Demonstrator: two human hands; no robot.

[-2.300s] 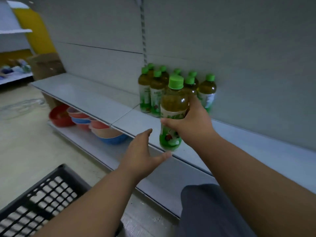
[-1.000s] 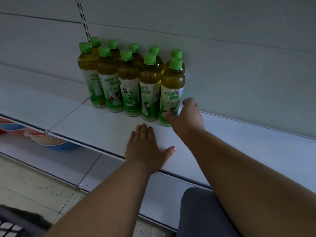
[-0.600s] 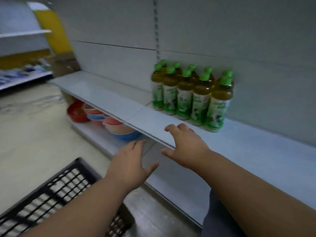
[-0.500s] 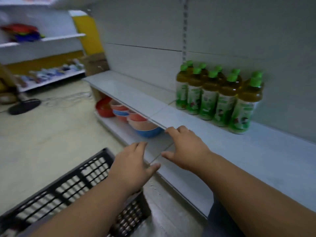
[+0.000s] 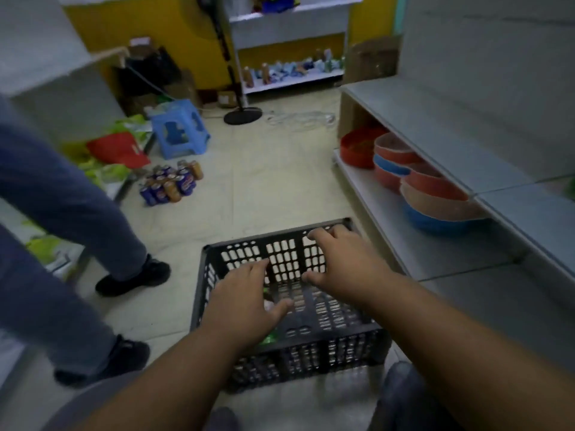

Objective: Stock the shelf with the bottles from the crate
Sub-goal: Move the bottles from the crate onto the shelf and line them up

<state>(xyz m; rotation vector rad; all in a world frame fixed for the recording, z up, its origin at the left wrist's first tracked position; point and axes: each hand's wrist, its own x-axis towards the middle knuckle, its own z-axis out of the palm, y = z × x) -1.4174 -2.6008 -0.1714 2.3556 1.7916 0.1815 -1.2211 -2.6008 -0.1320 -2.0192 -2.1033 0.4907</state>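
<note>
A black slotted plastic crate (image 5: 281, 259) stands on the floor in front of me. Both hands hover over its opening and hold nothing. My left hand (image 5: 245, 301) is palm down over the crate's left half, fingers loosely spread. My right hand (image 5: 343, 262) reaches toward the far right corner, fingers slightly bent. A bit of green, perhaps a bottle (image 5: 269, 339), shows under my left wrist; the rest of the crate's inside is hidden or blurred. The white shelf (image 5: 451, 144) runs along the right. A green sliver (image 5: 571, 189) at the right edge may belong to the stocked bottles.
Stacked red and blue bowls (image 5: 426, 194) sit under the shelf on the right. Another person's legs (image 5: 71, 213) in blue trousers stand close on the left. Several cans (image 5: 169, 183), a blue stool (image 5: 179, 129) and a fan stand (image 5: 242, 115) are on the floor beyond.
My right hand let go of the bottle it set in the shelf row. My view swung left and down from the shelf, and both hands moved from there to over the crate.
</note>
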